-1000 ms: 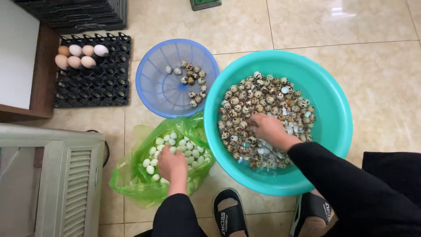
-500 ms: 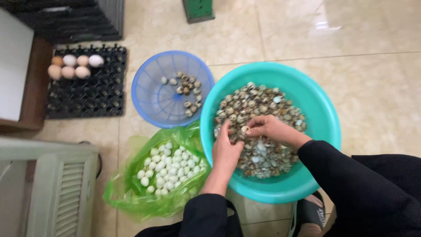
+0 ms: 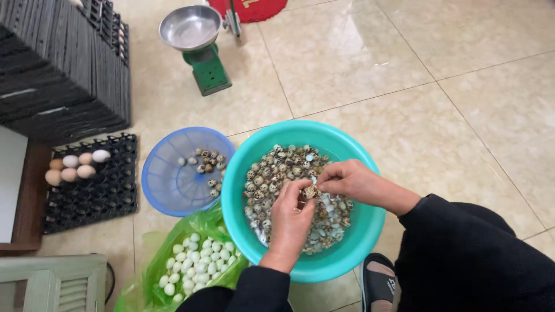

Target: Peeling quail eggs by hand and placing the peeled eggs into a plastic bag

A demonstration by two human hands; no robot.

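Both hands (image 3: 315, 193) pinch quail egg (image 3: 311, 191) mid teal basin (image 3: 245, 173), rim well apart.

Green bag (image 3: 151, 267) cut off below; basin (image 3: 254, 151) floor hidden.

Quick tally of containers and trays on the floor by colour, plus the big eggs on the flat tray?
Teal basin: 1
Blue basket: 1
Green bag: 1
Steel scale pan: 1
Flat black egg tray: 1
Big eggs on that tray: 5
Total: 10
The speckled eggs in the basin, where the left hand and right hand meet, are too many to count.
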